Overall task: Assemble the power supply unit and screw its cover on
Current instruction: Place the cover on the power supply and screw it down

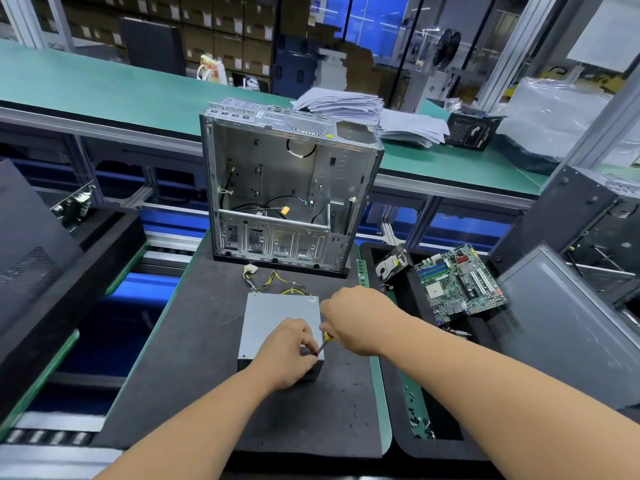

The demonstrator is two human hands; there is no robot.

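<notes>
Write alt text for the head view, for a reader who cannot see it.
Two bare hands work at the near corner of a grey power supply unit on a dark mat: the right hand holds a yellow-handled screwdriver, the left hand pinches at its tip. An open computer case stands behind.

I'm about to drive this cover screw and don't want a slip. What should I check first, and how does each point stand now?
1. Cover sits flat on the power supply unit: ok, no gap shows along its top.
2. Screwdriver gripped: ok, the right hand holds its handle.
3. Tip on the screw at the near right corner: cannot tell, left hand fingers hide it.
4. Unit steadied: ok, the left hand rests on it.
5. Cable bundle clear of the work: ok, it lies on the far side.
6. Spare screws within reach: cannot tell; small parts lie right, blurred.
</notes>
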